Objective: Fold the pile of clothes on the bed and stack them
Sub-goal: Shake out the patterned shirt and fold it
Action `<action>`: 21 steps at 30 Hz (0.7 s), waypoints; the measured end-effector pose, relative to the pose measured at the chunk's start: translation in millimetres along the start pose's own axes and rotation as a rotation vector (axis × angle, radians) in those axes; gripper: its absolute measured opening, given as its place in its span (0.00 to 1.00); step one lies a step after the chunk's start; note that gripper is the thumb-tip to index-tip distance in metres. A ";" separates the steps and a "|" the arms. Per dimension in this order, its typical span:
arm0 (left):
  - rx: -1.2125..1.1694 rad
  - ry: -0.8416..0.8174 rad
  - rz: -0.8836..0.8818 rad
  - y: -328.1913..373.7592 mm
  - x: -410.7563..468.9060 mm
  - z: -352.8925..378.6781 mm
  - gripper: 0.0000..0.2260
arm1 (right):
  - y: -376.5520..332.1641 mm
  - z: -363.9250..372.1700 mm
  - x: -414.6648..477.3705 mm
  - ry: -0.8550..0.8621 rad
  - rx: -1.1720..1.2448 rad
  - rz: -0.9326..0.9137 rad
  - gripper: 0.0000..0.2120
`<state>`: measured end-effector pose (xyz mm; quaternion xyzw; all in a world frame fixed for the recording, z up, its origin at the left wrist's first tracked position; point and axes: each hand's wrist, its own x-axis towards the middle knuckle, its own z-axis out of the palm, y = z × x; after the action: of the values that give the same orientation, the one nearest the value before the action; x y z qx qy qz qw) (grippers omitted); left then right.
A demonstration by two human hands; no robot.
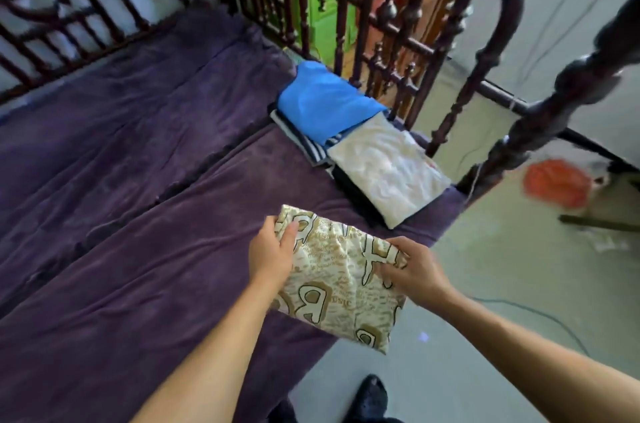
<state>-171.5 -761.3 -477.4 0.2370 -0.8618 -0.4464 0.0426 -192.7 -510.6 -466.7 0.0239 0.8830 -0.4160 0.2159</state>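
Observation:
A folded cream garment with brown letter print (337, 280) is held over the bed's near right edge, partly hanging past it. My left hand (272, 251) grips its left edge, thumb on top. My right hand (410, 272) pinches its right edge with curled fingers. Farther along the bed lie two stacks: a folded cream-white piece (388, 166) on top of dark clothes, and behind it a folded blue piece (322, 102) on striped dark-and-white clothes (313, 147).
The purple bedspread (138, 180) covers the bed. A dark carved wooden bed frame (381, 31) runs along the back and right, with a thick post (540, 110) near the stacks. An orange object (554, 183) and a cable lie on the grey floor. A black shoe (372, 395) is below.

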 end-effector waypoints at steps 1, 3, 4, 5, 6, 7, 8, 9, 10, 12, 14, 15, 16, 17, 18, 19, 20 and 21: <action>-0.002 -0.016 0.021 18.2 6.1 10.9 0.11 | 2.5 -18.1 3.8 0.029 0.018 0.007 0.16; 0.006 -0.042 0.059 50.2 21.3 28.9 0.12 | 6.2 -46.8 12.0 0.078 0.062 0.018 0.15; 0.009 -0.056 0.073 64.8 30.0 36.7 0.13 | 7.8 -58.7 17.3 0.098 0.084 0.029 0.15; 0.019 -0.075 0.088 78.0 39.5 44.5 0.14 | 9.2 -68.7 22.9 0.114 0.105 0.041 0.14; 0.035 -0.095 0.104 90.7 49.8 52.1 0.15 | 10.6 -76.7 29.5 0.130 0.132 0.053 0.14; 0.056 -0.115 0.121 102.6 61.4 60.1 0.16 | 12.9 -83.2 36.7 0.149 0.160 0.066 0.13; 0.081 -0.130 0.138 116.1 77.4 72.3 0.17 | 16.6 -91.4 49.0 0.170 0.193 0.084 0.13; 0.108 -0.137 0.157 126.5 89.3 79.4 0.17 | 17.8 -95.1 57.3 0.185 0.225 0.098 0.12; 0.136 -0.145 0.179 135.5 100.1 85.2 0.16 | 17.6 -97.6 65.0 0.195 0.261 0.115 0.11; 0.182 -0.169 0.196 152.6 131.7 108.1 0.14 | 22.3 -106.7 94.7 0.195 0.318 0.159 0.10; 0.216 -0.184 0.145 163.2 163.7 132.7 0.15 | 26.5 -116.3 131.9 0.188 0.349 0.220 0.12; 0.213 -0.190 0.094 165.2 177.8 144.4 0.17 | 27.9 -122.7 152.0 0.206 0.343 0.250 0.15; 0.193 -0.189 0.036 164.0 190.0 155.3 0.17 | 28.9 -129.8 173.4 0.233 0.327 0.271 0.18; 0.165 -0.184 -0.028 159.1 197.7 164.4 0.18 | 29.4 -136.9 194.3 0.267 0.291 0.282 0.22; 0.131 -0.182 -0.102 151.1 200.5 172.7 0.17 | 29.3 -143.8 214.7 0.300 0.228 0.282 0.25; 0.087 -0.186 -0.182 140.7 198.3 181.2 0.17 | 29.4 -150.3 234.0 0.321 0.149 0.270 0.26; 0.032 -0.197 -0.267 128.3 192.0 190.2 0.17 | 30.1 -155.2 252.5 0.324 0.074 0.245 0.27; -0.023 -0.210 -0.358 116.2 181.6 198.9 0.16 | 30.9 -158.1 269.7 0.312 0.008 0.212 0.27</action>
<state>-431.9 -636.5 -529.6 0.3380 -0.8005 -0.4790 -0.1247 -487.2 -409.7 -508.6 0.1822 0.8966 -0.3857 0.1189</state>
